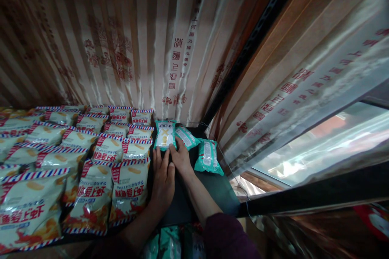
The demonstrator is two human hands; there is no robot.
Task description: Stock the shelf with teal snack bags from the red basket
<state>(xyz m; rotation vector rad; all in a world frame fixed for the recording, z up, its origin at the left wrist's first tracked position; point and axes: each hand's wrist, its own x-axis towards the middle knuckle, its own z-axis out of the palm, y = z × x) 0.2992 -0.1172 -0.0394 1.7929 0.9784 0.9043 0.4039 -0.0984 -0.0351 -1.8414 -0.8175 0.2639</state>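
A small teal and white snack bag (165, 135) stands at the back of the dark shelf, its printed front towards me. My left hand (162, 176) has its fingers stretched out against the bag's bottom edge, with the thumb apart. My right hand (181, 157) closes at the bag's lower right corner, thumb near the front and fingers along the side. Just right of it lies another teal snack bag (187, 137), partly covered by my right fingers. A further teal bag (209, 157) rests farther right, back side up.
Rows of white and red snack bags (130, 186) fill the shelf on the left. Pleated printed curtain (146, 48) hangs behind. A dark metal post (240, 68) rises at the corner, and a thin wire (226, 160) runs along the right edge. More teal bags (170, 243) sit below.
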